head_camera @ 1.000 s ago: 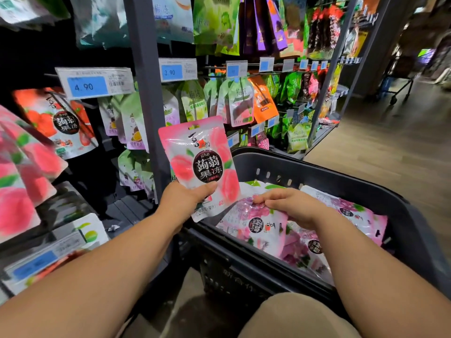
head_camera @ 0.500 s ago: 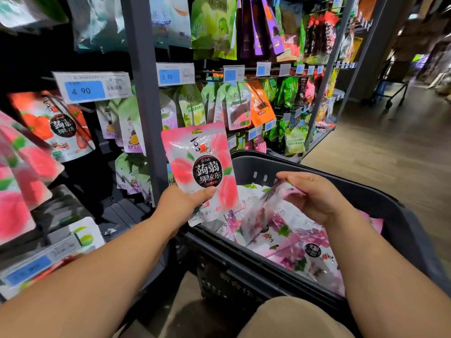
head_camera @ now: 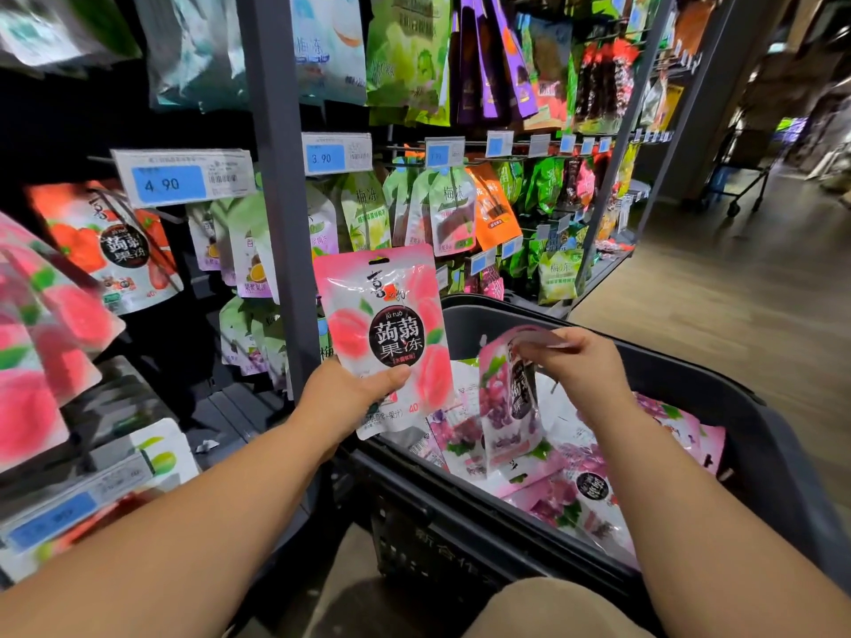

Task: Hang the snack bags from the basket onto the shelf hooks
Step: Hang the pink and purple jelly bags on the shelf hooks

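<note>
My left hand [head_camera: 347, 398] grips a pink peach jelly bag [head_camera: 384, 333] by its lower edge and holds it upright beside the shelf's grey post. My right hand [head_camera: 582, 370] pinches the top of a purple grape jelly bag [head_camera: 506, 402], which hangs lifted above the black basket [head_camera: 718, 407]. Several more purple bags [head_camera: 575, 495] lie flat inside the basket. Matching peach bags [head_camera: 41, 343] hang from hooks at the far left, below a price tag reading 4.90 [head_camera: 182, 177].
A grey upright post [head_camera: 281, 186] splits the shelf sections just behind the peach bag. Green, orange and purple snack bags [head_camera: 460, 209] hang in rows to the right. A wooden-floored aisle [head_camera: 737, 287] opens on the right, with a cart [head_camera: 741, 177] far back.
My right hand has taken hold of a purple bag that lay in the basket and lifted it upright. My left hand has kept the peach bag, shifting it slightly.
</note>
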`<state>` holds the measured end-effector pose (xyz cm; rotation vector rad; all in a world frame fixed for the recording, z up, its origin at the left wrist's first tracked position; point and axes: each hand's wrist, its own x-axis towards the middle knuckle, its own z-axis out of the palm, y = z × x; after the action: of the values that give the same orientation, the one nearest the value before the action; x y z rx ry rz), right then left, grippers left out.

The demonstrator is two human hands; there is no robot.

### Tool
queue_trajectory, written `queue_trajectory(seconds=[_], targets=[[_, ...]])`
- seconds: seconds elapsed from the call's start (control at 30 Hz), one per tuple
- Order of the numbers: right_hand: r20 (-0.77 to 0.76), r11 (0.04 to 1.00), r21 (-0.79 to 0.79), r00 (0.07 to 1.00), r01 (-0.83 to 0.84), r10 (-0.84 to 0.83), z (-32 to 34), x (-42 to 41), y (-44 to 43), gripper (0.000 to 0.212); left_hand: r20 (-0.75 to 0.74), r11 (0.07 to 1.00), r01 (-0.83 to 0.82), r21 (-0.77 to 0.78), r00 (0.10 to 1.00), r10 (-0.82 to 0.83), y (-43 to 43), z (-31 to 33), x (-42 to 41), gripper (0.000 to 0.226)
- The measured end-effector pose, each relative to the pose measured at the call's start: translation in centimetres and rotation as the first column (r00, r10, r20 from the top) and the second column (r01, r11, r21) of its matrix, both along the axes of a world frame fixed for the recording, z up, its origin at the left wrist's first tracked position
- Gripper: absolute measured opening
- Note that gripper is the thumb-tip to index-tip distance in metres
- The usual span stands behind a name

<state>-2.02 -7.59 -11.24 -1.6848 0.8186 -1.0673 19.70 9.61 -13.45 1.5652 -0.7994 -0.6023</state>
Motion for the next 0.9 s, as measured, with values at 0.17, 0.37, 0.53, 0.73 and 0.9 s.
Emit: queue_trajectory(seconds=[0.17, 0.37, 0.53, 0.73, 0.9], targets=[[0.121, 0.998, 0.052, 0.993, -0.02, 0.014, -0.4, 0.8, 0.1, 0.011, 0.001, 1.0, -0.007, 0.022, 1.0, 0.007, 0.0, -0.1, 0.0, 0.024], [0.074, 0.938, 0.246, 0.97, -0.244, 0.233, -2.0, 0.8, 0.5, 0.032, 0.014, 0.999, 0.013, 0.034, 1.0, -0.014, 0.1, 0.4, -0.4, 0.022], [-0.14, 0.856, 0.389, 0.896, -0.34, 0.42, -2.7, -0.5, 0.9, 0.064, 0.033, 0.999, 0.039, 0.023, 0.999, -0.04, 0.2, 0.5, -0.7, 0.017], [-0.144, 0.892, 0.362, 0.93, -0.27, 0.339, -2.3, 0.1, 1.5, 0.047, -0.122, 0.999, -0.002, -0.047, 0.993, -0.004, 1.0, 0.2, -0.7, 0.027], [0.003, 0.925, 0.304, 0.971, -0.229, 0.24, -0.3, 1.4, 2.7, 0.063, -0.212, 0.991, -0.052, -0.125, 0.977, 0.025, 3.4, 1.1, -0.4, 0.022]])
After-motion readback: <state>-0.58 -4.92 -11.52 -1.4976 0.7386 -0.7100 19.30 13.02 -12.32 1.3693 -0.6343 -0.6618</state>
